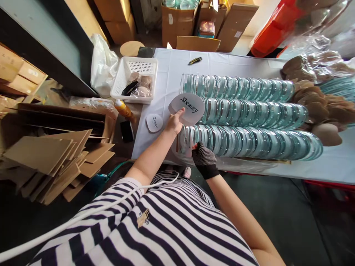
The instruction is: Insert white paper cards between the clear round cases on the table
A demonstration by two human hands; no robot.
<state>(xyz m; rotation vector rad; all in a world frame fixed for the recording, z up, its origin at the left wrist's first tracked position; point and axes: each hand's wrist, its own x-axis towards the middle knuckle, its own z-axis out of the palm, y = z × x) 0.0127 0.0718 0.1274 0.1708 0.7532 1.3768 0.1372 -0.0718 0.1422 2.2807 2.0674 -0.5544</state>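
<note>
My bare left hand (175, 122) grips a rounded pale plate (191, 114) printed with "beauty", thumb on top, above the left ends of the rows. My right hand (204, 159), in a dark fingerless glove, is closed at the left end of the nearest row (249, 142) of clear glass pieces. Its fingertips are pinched; what they hold, if anything, I cannot make out. Behind it run a middle row (249, 114) and a far row (244, 88) of similar glass pieces. A smaller rounded piece (154, 122) with the same print lies left of my left hand.
A white basket (116, 87) with brown pieces stands at the table's left end. A utility knife (195, 61) lies on the white tablecloth (169, 68). Brown rounded pieces (310, 98) are heaped at the right. Cardboard sheets (41, 151) lean at the left, near an orange bottle (122, 108).
</note>
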